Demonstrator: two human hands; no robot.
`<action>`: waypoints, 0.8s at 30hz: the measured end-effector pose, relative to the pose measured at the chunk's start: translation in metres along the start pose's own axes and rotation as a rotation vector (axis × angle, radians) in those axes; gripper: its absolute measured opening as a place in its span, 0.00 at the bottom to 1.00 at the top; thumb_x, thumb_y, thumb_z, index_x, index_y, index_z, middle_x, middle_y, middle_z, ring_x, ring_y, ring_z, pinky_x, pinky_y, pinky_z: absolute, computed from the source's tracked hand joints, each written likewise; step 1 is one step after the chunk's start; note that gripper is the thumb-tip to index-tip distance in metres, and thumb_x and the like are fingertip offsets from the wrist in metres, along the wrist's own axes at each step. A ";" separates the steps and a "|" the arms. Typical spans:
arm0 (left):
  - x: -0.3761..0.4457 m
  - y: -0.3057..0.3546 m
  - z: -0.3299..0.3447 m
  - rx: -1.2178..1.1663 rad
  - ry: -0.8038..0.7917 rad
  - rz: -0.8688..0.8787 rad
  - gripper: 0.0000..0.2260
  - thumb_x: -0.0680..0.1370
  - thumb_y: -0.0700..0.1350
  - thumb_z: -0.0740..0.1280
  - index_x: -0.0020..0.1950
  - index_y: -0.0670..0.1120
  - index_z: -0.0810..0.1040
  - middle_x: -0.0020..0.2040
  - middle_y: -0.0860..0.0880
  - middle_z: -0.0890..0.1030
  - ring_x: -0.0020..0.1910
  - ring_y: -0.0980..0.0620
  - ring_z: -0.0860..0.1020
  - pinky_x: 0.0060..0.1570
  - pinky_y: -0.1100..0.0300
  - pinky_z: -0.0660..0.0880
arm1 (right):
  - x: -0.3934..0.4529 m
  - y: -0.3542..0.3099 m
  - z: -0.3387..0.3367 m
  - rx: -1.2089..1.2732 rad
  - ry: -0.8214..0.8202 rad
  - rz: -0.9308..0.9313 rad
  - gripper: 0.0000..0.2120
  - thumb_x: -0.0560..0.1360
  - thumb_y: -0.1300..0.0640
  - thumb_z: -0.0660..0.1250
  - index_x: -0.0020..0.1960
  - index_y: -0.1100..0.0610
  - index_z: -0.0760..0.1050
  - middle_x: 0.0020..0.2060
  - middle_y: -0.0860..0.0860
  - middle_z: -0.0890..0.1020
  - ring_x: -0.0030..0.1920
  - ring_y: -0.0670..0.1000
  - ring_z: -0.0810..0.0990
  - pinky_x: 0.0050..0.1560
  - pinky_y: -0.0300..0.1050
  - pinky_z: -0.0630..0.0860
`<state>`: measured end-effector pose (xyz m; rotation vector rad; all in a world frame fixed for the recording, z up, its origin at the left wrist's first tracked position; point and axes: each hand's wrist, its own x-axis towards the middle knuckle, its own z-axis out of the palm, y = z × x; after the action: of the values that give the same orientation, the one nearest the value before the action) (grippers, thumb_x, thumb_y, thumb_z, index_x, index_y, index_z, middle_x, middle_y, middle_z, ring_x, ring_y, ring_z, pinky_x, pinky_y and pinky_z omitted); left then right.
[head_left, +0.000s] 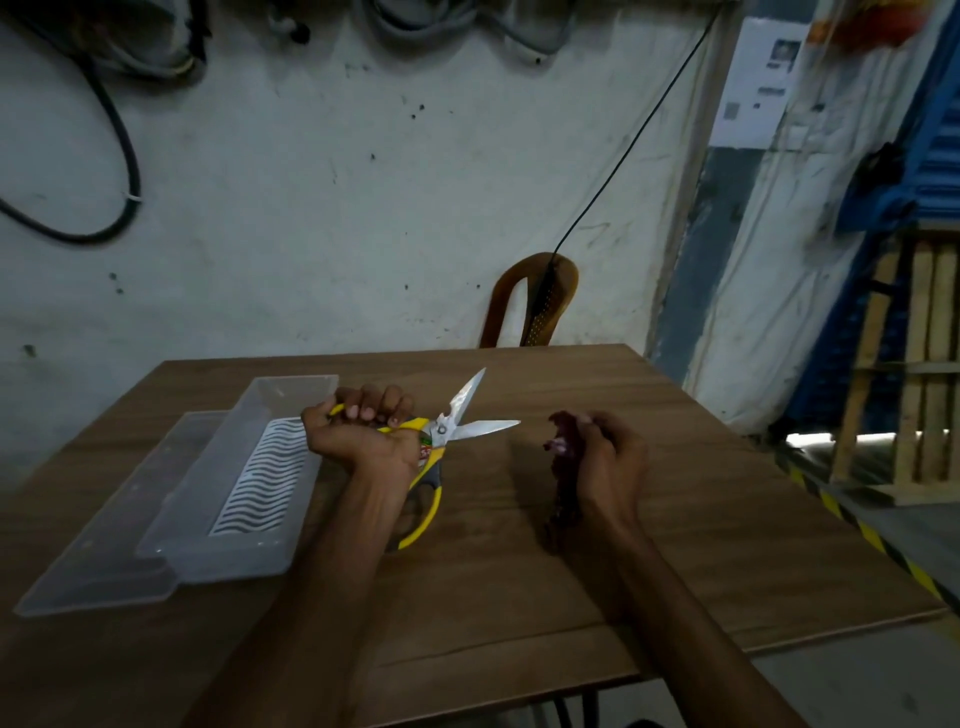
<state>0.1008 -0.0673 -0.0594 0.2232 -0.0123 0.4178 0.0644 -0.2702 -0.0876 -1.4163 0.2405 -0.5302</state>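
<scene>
In the head view, the left hand (363, 434) is clenched around the yellow handles of the scissors (441, 429), and it holds them above the bench (519, 597) with the two blades spread wide and pointing to the right. The right hand (610, 460) grasps a dark red piece (563, 441) with curled fingers and keeps it upright, near the blade tips but apart from them. What this piece is I cannot tell; it is dim and partly hidden by the hand. I judge that the step in hand is the cutting of this piece: the scissors are ready, but nothing is between the blades yet. The next move would need the piece to come between the open blades, with the fingers well behind the cut line, and then a firm squeeze. A clear tray (296, 382) stands to the left on its lid (104, 545), probably to receive the cut bits.
</scene>
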 end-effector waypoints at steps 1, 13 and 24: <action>0.000 0.000 0.000 -0.002 0.003 0.001 0.09 0.63 0.51 0.57 0.26 0.49 0.61 0.25 0.52 0.59 0.24 0.53 0.55 0.25 0.64 0.55 | -0.004 -0.001 0.001 0.026 -0.066 0.081 0.10 0.82 0.56 0.63 0.48 0.50 0.83 0.43 0.50 0.86 0.47 0.55 0.85 0.49 0.52 0.83; 0.002 0.004 0.002 -0.009 -0.027 0.021 0.09 0.64 0.50 0.57 0.26 0.49 0.61 0.25 0.52 0.59 0.24 0.53 0.55 0.26 0.65 0.55 | 0.002 -0.010 -0.011 -0.901 -0.477 -0.455 0.19 0.78 0.44 0.69 0.68 0.47 0.75 0.60 0.44 0.81 0.61 0.46 0.77 0.55 0.38 0.71; 0.000 0.012 0.009 -0.015 -0.011 0.046 0.09 0.64 0.50 0.56 0.26 0.49 0.61 0.25 0.52 0.58 0.24 0.53 0.55 0.26 0.64 0.53 | 0.008 -0.005 0.007 -0.901 -0.310 -0.246 0.10 0.78 0.59 0.70 0.59 0.55 0.80 0.52 0.53 0.85 0.48 0.51 0.83 0.47 0.45 0.79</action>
<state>0.0966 -0.0584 -0.0485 0.2104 -0.0317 0.4618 0.0736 -0.2687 -0.0804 -2.4016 0.0436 -0.4006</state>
